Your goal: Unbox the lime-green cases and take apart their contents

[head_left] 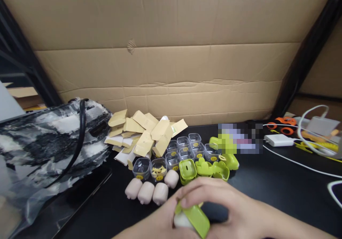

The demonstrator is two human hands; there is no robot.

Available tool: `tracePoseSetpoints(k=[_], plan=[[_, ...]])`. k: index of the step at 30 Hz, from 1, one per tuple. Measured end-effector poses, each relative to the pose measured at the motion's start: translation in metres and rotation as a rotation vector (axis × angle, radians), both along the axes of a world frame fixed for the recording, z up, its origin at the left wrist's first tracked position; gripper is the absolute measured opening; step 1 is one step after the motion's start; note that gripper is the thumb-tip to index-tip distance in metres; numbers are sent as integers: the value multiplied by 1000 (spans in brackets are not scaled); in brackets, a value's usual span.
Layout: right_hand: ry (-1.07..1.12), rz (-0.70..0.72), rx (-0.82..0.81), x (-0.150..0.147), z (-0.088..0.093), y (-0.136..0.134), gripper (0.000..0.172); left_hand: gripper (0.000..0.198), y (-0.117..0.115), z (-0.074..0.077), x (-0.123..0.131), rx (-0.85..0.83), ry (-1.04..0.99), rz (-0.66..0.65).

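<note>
Both hands meet at the bottom of the view around a bright green plastic piece with a white rounded part beneath it. My right hand arches over the top, its fingertips pressed on the green piece. Closed around the other side is my left hand, its fingers partly hidden. Just beyond lie several pale pink rounded bodies. Green plastic shells sit beside them, among them a square tray-like one and a lobed one. A clear cup holds small yellowish pieces.
Several clear cups with yellow labels stand behind. Opened small cardboard boxes are heaped at the back left. A black-and-white bag stands left. To the right are a white charger, cables and an orange toy. Tall cardboard closes off the back.
</note>
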State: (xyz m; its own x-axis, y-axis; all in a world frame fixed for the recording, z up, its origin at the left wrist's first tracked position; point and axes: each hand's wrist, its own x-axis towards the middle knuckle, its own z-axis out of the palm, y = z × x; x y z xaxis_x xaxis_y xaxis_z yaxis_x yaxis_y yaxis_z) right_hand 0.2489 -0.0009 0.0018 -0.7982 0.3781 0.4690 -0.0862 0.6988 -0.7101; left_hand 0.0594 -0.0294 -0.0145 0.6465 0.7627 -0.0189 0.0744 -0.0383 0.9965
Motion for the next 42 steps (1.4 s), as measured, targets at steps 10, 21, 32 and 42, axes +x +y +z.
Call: tracePoseSetpoints(k=[10,21,32,42], plan=[[109,-38,-80,14,-3,19,46,71,-3,0,-12,-355,-28,40],[-517,-126,820,-1,-1,-12,35,25,11,32,-47,625,49,566],[-480,-293,689,1,-15,3,37,39,1,24,-38,998,563,220],[-237,-481,554,-4,-23,0,33,35,-5,9,-35,1376,410,295]])
